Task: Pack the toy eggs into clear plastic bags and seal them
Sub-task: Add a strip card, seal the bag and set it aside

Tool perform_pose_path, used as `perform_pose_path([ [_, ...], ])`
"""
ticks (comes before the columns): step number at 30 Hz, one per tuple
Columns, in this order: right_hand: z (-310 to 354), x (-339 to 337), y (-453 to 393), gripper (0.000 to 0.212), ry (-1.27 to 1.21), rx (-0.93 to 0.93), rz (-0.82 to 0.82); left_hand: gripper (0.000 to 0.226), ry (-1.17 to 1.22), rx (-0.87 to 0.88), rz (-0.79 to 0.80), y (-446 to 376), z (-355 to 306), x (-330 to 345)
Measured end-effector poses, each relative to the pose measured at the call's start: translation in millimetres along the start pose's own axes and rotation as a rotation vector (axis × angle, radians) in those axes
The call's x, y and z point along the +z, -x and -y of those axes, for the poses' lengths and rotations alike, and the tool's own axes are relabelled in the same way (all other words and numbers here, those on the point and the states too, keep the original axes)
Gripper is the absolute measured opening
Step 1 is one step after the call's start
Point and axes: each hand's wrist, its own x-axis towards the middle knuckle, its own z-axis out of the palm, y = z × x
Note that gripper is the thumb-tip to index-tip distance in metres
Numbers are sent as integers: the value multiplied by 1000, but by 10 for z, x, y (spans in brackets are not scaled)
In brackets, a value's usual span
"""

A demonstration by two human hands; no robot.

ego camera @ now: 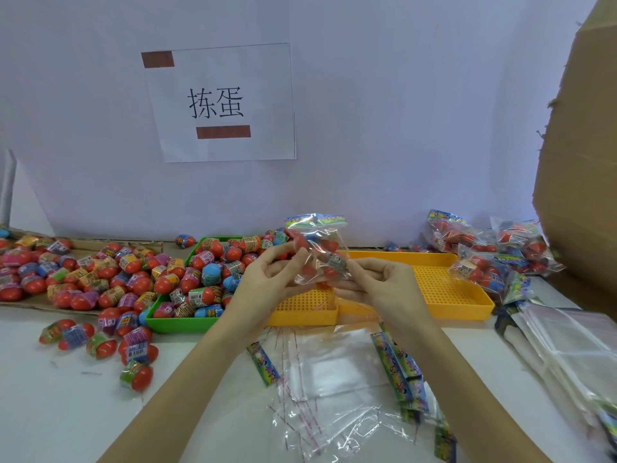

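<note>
White wall sign (pixel 223 103) reads "拣蛋".

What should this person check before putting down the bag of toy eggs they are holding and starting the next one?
1. Eggs inside the held bag: ok, several show through the plastic.
2. Grip: ok, left hand and right hand both pinch the bag.
3. Bag sealed: cannot tell, the closing edge is hidden between the fingers.
4. Place for it: ok, finished bags lie piled at the right, beside the yellow tray.
5. Empty bags ready: ok, some lie on the table near the person.
6. More eggs: ok, the green tray is heaped.
</note>
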Motion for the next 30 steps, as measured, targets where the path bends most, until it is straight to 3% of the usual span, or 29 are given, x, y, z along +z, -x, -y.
perform_pose_path([
  [7,5,19,-7,29,30,27,4,26,-118,35,-41,-25,66,-132],
  [11,-7,38,5,31,13,35,43,28,-180,57,-10,-41,50,-169],
  [18,7,-6,8,25,-8,5,57,38,6,-48,-2,-41,-27,-198],
  [23,51,41,4,41,23,27,107,18,-190,34,62,-30,-49,-252],
  [26,58,68,-5,44,-63,22,32,10,-356,109,146,4,-48,-226],
  [30,47,27,-13,38,-61,-2,12,19,-499,212,84,18,-31,-147],
])
